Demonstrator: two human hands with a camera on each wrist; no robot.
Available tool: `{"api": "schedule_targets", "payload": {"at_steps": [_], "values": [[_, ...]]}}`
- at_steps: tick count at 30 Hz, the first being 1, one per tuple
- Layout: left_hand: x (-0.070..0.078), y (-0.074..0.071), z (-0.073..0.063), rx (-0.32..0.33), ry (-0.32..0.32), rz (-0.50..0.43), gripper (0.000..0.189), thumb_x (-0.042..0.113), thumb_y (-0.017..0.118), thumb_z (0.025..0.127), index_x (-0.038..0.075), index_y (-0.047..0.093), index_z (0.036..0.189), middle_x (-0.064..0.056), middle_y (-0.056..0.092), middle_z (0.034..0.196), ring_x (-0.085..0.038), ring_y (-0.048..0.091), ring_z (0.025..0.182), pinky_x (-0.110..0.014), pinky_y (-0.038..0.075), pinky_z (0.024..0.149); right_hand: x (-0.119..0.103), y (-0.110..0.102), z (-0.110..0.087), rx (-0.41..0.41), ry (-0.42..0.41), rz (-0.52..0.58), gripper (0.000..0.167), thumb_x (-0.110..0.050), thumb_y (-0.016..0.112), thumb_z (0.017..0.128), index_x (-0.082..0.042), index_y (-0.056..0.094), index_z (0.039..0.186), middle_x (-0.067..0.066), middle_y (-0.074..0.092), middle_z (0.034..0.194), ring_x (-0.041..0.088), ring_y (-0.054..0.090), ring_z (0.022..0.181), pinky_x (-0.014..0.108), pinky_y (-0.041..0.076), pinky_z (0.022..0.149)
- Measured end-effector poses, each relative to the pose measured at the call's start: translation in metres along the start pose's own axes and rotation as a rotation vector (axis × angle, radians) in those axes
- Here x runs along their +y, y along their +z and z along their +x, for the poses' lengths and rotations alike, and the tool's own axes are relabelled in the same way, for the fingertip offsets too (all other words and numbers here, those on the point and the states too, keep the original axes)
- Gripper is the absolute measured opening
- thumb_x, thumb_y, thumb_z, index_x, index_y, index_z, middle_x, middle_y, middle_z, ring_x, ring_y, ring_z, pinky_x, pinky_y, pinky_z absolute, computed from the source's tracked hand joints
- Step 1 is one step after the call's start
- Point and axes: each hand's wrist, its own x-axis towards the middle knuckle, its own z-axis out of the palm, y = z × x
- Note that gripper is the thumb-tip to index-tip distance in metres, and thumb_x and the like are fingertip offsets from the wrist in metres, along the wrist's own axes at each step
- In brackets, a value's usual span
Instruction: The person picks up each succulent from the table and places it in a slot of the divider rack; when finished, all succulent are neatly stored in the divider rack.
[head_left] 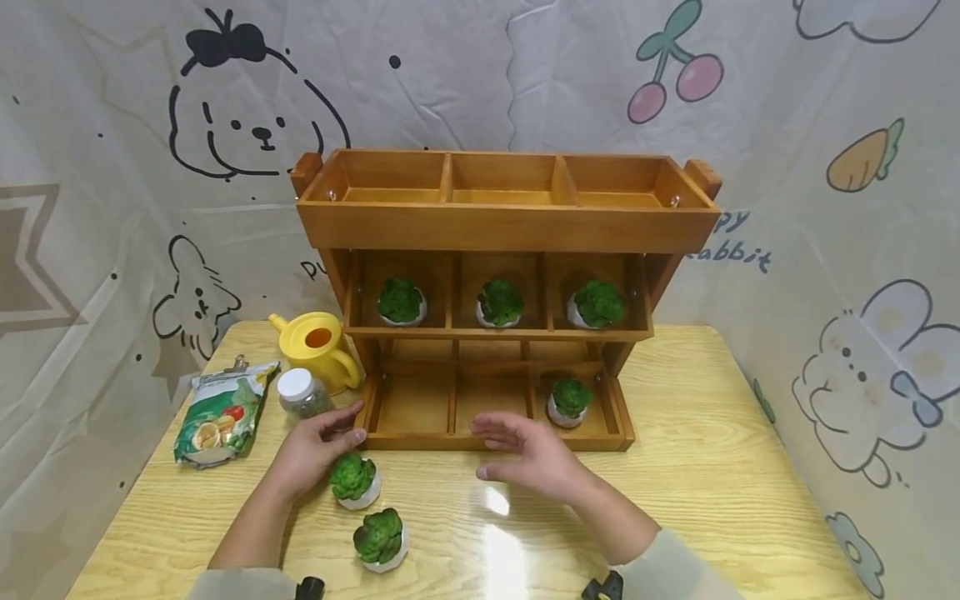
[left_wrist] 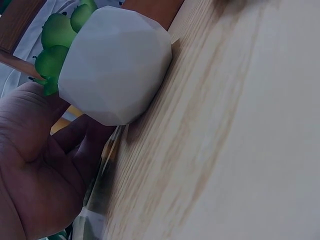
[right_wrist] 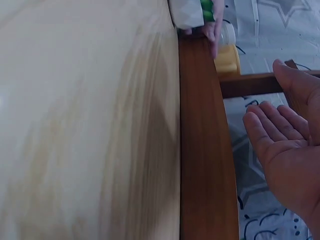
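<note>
My left hand (head_left: pixel 311 450) is at the lower left corner of a brown wooden tiered shelf (head_left: pixel 506 229), its thumb and fingertips right at the corner. Just in front of that hand stands a small green succulent in a white faceted pot (head_left: pixel 356 481); the left wrist view shows the white pot (left_wrist: pixel 117 67) close up, partly covering the fingers. A second potted succulent (head_left: pixel 381 540) stands nearer the front. Over the front edge of the bottom tier, my right hand (head_left: pixel 536 458) hovers with fingers extended and palm facing left, holding nothing.
Three potted succulents (head_left: pixel 500 302) line the middle tier, one per compartment. Another potted succulent (head_left: pixel 569 402) sits in the bottom right compartment. Left of the shelf stand a yellow watering can (head_left: pixel 318 350), a white-lidded jar (head_left: pixel 303 396) and a clipped green bag (head_left: pixel 222 412).
</note>
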Motion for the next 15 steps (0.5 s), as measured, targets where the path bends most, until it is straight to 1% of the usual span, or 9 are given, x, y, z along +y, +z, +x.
{"api": "schedule_targets", "payload": {"at_steps": [7,12,15], "values": [[0.002,0.001,0.0,-0.001,0.001,0.0,0.064,0.044,0.075,0.096,0.016,0.057,0.151,-0.017,0.06,0.145,-0.033,0.062,0.127,-0.046,0.053,0.102,-0.002,0.015,0.003,-0.045,0.005,-0.01,0.068,-0.012,0.085,0.087,-0.001,0.054,0.146,0.014,0.061,0.144,0.029,0.059,0.133,0.035,0.047,0.111],[0.001,0.001,0.0,-0.001,-0.004,0.01,0.065,0.046,0.074,0.096,0.016,0.057,0.151,-0.017,0.06,0.145,-0.034,0.06,0.13,-0.049,0.052,0.104,-0.004,0.026,0.008,-0.062,0.004,-0.07,0.066,-0.018,0.086,0.088,-0.007,0.057,0.145,0.005,0.064,0.142,0.019,0.06,0.131,0.031,0.046,0.111],[0.0,0.001,0.0,0.003,-0.01,0.007,0.066,0.047,0.075,0.095,0.017,0.057,0.15,-0.016,0.06,0.145,-0.034,0.06,0.13,-0.05,0.051,0.105,-0.005,0.033,0.011,-0.096,-0.005,-0.08,0.064,-0.02,0.086,0.088,-0.008,0.058,0.144,0.008,0.064,0.142,0.016,0.059,0.131,0.032,0.046,0.111]]}}
